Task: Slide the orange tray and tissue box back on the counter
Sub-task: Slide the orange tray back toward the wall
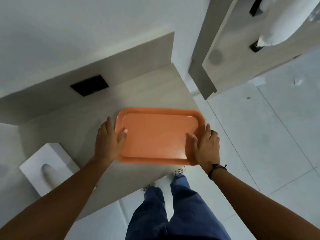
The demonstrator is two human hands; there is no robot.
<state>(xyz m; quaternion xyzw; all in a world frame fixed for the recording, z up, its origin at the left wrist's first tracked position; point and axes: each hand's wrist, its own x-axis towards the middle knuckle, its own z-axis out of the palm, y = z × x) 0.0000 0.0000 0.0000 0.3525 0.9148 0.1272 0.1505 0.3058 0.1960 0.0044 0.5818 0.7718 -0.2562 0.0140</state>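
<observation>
Forearms: both are stretched forward from the near edge of the view, above blue jeans point(173, 213).
Left hand point(108, 141): the tray's left rim is gripped, thumb laid over it onto the tray floor, fingers extended along the outside.
Right hand point(206, 146): the right rim is held the same way, fingers curled at the outer edge; a dark wristband point(217, 168) is worn.
Orange tray point(155, 135): it is set flat by the near right corner of the counter point(138, 94); any overhang cannot be told.
Tissue box point(46, 163): it is left untouched at the near left, well apart from the tray.
Step in hand: the tray's slide is judged to be under way, the box not yet dealt with.
Next move: an even two-handed push is called for, toward the far wall with its black socket plate point(89, 85), the tray kept flat and square; the box is then to be pushed back likewise.
</observation>
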